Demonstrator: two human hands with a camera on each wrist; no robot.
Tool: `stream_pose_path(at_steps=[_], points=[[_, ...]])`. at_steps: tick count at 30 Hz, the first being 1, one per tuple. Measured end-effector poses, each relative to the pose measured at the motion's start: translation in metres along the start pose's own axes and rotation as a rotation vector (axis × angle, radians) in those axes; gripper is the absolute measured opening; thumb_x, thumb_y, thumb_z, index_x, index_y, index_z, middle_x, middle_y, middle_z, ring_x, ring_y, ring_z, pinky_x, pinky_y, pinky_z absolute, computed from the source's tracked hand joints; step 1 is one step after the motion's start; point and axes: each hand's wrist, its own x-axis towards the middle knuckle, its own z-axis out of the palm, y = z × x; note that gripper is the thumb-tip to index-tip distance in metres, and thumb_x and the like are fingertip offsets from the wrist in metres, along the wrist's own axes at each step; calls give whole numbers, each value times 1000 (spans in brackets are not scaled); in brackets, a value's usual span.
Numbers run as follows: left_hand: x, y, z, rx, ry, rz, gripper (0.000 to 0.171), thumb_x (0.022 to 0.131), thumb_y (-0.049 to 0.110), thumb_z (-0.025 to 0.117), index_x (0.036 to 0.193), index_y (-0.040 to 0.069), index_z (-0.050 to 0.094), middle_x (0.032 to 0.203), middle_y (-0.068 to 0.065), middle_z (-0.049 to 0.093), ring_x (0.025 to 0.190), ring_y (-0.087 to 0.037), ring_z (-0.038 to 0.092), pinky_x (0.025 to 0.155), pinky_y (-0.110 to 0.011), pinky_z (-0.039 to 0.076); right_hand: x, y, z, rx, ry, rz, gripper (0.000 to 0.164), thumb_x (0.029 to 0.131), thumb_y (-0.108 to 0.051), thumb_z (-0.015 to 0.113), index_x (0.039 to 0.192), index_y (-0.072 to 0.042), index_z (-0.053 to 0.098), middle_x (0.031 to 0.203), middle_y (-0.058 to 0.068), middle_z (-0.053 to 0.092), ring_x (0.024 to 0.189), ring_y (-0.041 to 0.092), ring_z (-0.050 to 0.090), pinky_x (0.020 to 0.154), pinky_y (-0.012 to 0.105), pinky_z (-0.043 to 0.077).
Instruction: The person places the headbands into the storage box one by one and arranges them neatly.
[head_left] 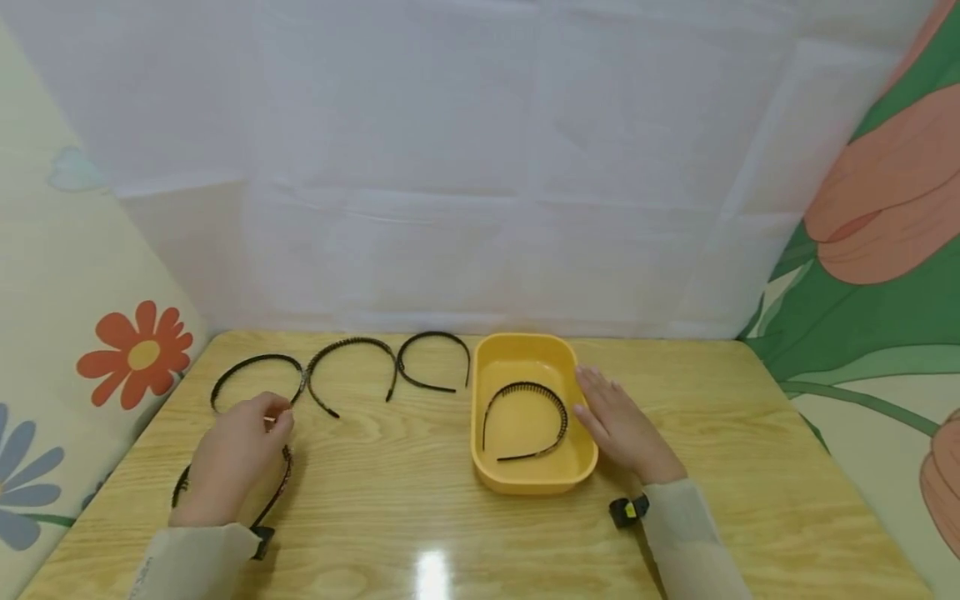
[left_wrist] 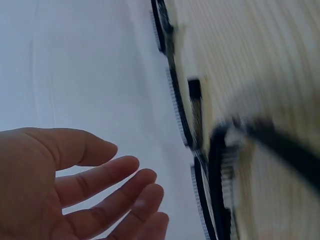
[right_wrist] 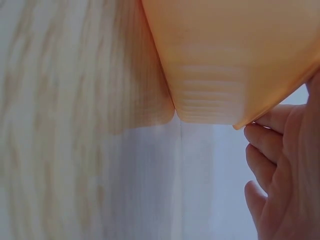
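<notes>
My left hand is over the left of the table, above a black toothed headband that it partly hides. In the left wrist view the fingers are loosely bent, with nothing between them and the thumb. On the right, my right hand touches the right rim of a yellow plastic bin, its fingers along the outside edge. Inside the bin lies another black toothed headband. Behind my left hand are a thin black headband, a toothed one and a smaller one, in a row.
The wood-grain table backs onto a white cloth. Flower-printed panels stand at the left and right sides. Each wrist wears a small black device, such as the right one.
</notes>
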Motion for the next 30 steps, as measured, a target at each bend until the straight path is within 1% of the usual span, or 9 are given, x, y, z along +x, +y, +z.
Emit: stream_pose_path(at_steps=[4, 7, 12, 15, 17, 19, 21, 24, 30], points=[[1, -27, -9, 53, -27, -29, 41, 103, 22, 53, 128, -10, 59, 122, -33, 63, 96, -47, 65, 69, -55, 53, 0, 1, 1, -8, 12, -9, 60, 110, -32, 41, 159, 0, 25, 163, 17, 26, 151, 35, 24, 122, 57, 17], [1, -43, -13, 81, -22, -43, 40, 101, 19, 57, 125, -13, 59, 123, -35, 61, 102, -52, 61, 73, -59, 52, 0, 2, 2, -5, 17, -9, 60, 111, -31, 40, 159, 1, 25, 163, 18, 27, 151, 36, 24, 122, 58, 18], [1, -64, -18, 128, -2, -57, 35, 97, 12, 63, 119, -15, 60, 118, -38, 61, 99, -55, 60, 73, -62, 51, 1, 1, 2, -4, 7, 2, 60, 111, -32, 40, 159, 0, 25, 164, 17, 26, 151, 34, 23, 122, 56, 17], [1, -74, -19, 157, -5, -65, 33, 96, 9, 64, 117, -15, 61, 115, -37, 63, 99, -56, 60, 77, -64, 50, 1, 1, 2, -2, 7, 5, 60, 110, -32, 41, 159, -1, 25, 164, 16, 25, 151, 34, 23, 122, 56, 17], [2, -78, -20, 168, -28, -82, 32, 95, 9, 63, 116, -16, 62, 115, -37, 63, 101, -56, 59, 81, -65, 49, 1, 1, 2, 4, 6, 8, 60, 110, -31, 42, 159, -1, 25, 164, 16, 25, 152, 34, 23, 122, 56, 16], [2, -81, -21, 171, -74, -113, 32, 96, 9, 61, 116, -16, 62, 115, -37, 63, 103, -56, 58, 84, -66, 48, 1, 1, 3, 8, 9, 6, 60, 110, -30, 42, 159, 0, 25, 164, 17, 25, 151, 35, 23, 122, 56, 17], [3, -83, -22, 169, -122, -147, 31, 95, 9, 61, 115, -15, 63, 115, -36, 63, 102, -55, 58, 83, -65, 48, 1, 1, 3, 11, 13, 4, 60, 110, -30, 42, 159, 0, 25, 163, 18, 26, 151, 35, 23, 122, 56, 17], [5, -84, -22, 167, -167, -179, 28, 94, 8, 61, 112, -12, 65, 112, -34, 64, 98, -51, 61, 79, -64, 50, 1, 1, 3, 8, 21, 2, 59, 110, -30, 42, 158, 0, 26, 163, 18, 26, 151, 36, 24, 122, 57, 18], [5, -85, -22, 162, -188, -188, 25, 92, 7, 61, 111, -9, 66, 113, -34, 64, 99, -52, 60, 79, -65, 49, 0, 0, 3, 14, 13, 11, 60, 110, -33, 41, 159, -1, 25, 164, 17, 26, 151, 34, 24, 122, 55, 17]])
